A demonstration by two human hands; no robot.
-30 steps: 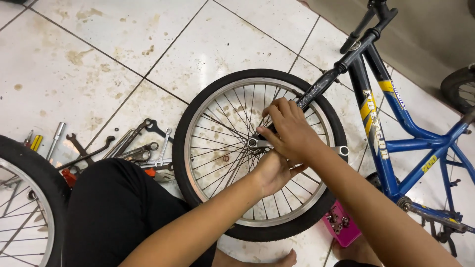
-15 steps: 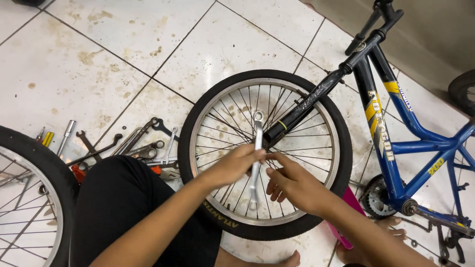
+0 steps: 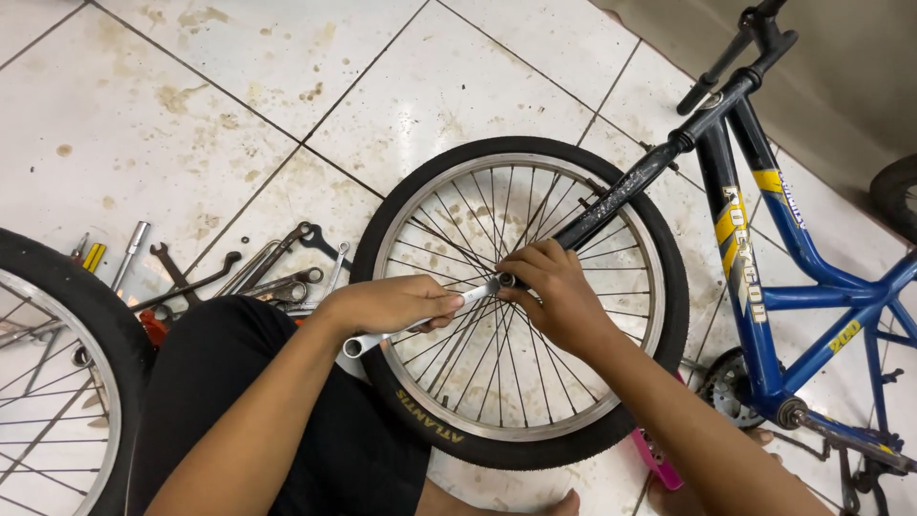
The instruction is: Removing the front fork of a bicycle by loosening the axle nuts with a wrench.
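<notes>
A blue bicycle frame (image 3: 764,277) lies on its side on the tiled floor, its black fork (image 3: 626,191) still holding the front wheel (image 3: 521,301). My left hand (image 3: 387,304) is shut on a silver ring spanner (image 3: 420,320) whose far end sits at the wheel's hub. My right hand (image 3: 549,291) rests over the hub, fingers pinching the spanner's head and the axle nut beneath it. The hub itself is hidden under my right fingers.
Several loose spanners (image 3: 263,272) and a screwdriver (image 3: 91,256) lie on the floor at the left. A second wheel (image 3: 57,373) stands at the lower left. A pink pedal (image 3: 659,459) shows under my right forearm. My black-clothed knee (image 3: 220,382) fills the bottom.
The spanner has swung from upright to nearly level, its handle now pointing left in my left hand. My right hand has moved up onto the hub.
</notes>
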